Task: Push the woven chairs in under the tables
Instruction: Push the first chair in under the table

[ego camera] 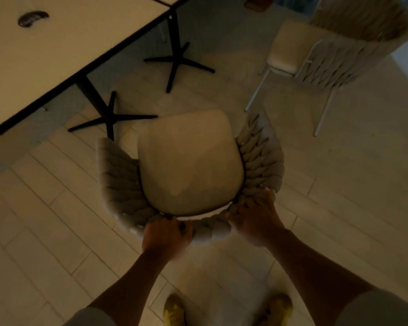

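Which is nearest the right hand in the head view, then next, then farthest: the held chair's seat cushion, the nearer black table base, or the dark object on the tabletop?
From the right hand, gripping the woven chair:
1. Seat cushion, just ahead of it.
2. Black table base, on the floor, ahead-left.
3. Dark object, on the tabletop, far upper left.

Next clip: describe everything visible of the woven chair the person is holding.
The woven chair is seen from above, seat up, over the pale plank floor. It has a smooth beige seat cushion ringed by a curved back and sides of thick greyish braided cord. Its legs are hidden. The left hand and right hand both grip the back rim. The seat's front points toward the table, near its black cross base, not yet under the tabletop.
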A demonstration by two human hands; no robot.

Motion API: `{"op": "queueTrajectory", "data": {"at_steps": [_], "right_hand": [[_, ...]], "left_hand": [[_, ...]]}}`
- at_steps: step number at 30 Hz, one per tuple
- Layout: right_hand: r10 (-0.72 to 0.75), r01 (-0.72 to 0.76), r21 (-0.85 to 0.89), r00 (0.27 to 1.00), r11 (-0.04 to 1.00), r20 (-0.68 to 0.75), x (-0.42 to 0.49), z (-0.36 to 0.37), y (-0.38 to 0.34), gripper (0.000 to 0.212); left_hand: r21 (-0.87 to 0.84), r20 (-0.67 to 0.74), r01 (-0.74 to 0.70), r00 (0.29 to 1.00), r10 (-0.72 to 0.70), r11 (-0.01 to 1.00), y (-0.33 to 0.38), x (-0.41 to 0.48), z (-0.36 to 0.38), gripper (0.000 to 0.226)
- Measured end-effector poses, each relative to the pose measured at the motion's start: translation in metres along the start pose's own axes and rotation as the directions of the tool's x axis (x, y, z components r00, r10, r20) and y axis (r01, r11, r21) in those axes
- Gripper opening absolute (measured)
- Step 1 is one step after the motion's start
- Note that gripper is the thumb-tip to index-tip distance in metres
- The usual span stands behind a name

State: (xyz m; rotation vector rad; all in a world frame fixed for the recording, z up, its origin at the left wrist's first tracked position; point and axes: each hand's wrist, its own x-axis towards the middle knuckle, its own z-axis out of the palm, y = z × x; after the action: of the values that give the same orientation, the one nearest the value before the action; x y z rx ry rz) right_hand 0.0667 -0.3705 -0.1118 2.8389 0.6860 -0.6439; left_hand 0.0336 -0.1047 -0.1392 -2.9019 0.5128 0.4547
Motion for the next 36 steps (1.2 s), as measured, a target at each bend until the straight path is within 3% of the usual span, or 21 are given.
{"op": "queueTrajectory", "data": {"at_steps": [4,6,8,10,14,18,23,27,31,36], "right_hand": [[0.032,0.013,0.186,0.971,0.982,-0.238,0.005,0.029,0.033,0.025],[0.089,-0.024,0.308,0.976,0.951,-0.197,0.01,0.028,0.049,0.032],[0.105,-0.04,0.388,0.984,0.921,-0.147,0.014,0.023,0.065,0.048],[0.047,0.008,0.371,0.989,0.929,-0.138,0.016,0.02,0.089,0.055],[0.034,0.014,0.288,0.986,0.957,-0.161,0.027,0.025,0.119,0.048],[0.056,0.021,0.237,0.948,0.971,-0.313,0.038,0.03,0.14,0.033],[-0.012,0.141,0.246,0.888,0.959,-0.459,0.069,0.021,0.187,0.014],[-0.074,0.166,0.173,0.894,0.971,-0.442,0.099,0.001,0.231,0.011],[-0.102,0.182,0.15,0.898,0.972,-0.428,0.113,-0.004,0.248,0.024],[-0.134,0.209,0.152,0.907,0.966,-0.399,0.113,-0.01,0.253,0.023]], "left_hand": [[-0.082,0.027,0.185,0.983,-0.183,0.979,0.028,0.01,-0.006,0.028],[-0.141,0.009,0.285,0.958,-0.286,0.948,0.045,0.018,-0.008,0.041],[-0.152,0.036,0.301,0.953,-0.299,0.941,0.059,0.021,-0.012,0.028],[-0.141,0.057,0.288,0.957,-0.283,0.947,0.078,0.029,-0.021,0.024],[-0.161,0.091,0.34,0.94,-0.329,0.927,0.103,0.042,-0.033,0.028],[-0.137,0.087,0.357,0.933,-0.348,0.924,0.125,0.053,-0.042,0.03],[-0.203,0.095,0.371,0.929,-0.359,0.906,0.148,0.094,-0.054,0.034],[-0.263,0.09,0.37,0.929,-0.359,0.891,0.166,0.133,-0.075,0.023],[-0.218,0.051,0.324,0.946,-0.321,0.92,0.166,0.15,-0.07,0.032],[-0.26,0.082,0.338,0.941,-0.328,0.905,0.171,0.149,-0.077,0.028]]}}
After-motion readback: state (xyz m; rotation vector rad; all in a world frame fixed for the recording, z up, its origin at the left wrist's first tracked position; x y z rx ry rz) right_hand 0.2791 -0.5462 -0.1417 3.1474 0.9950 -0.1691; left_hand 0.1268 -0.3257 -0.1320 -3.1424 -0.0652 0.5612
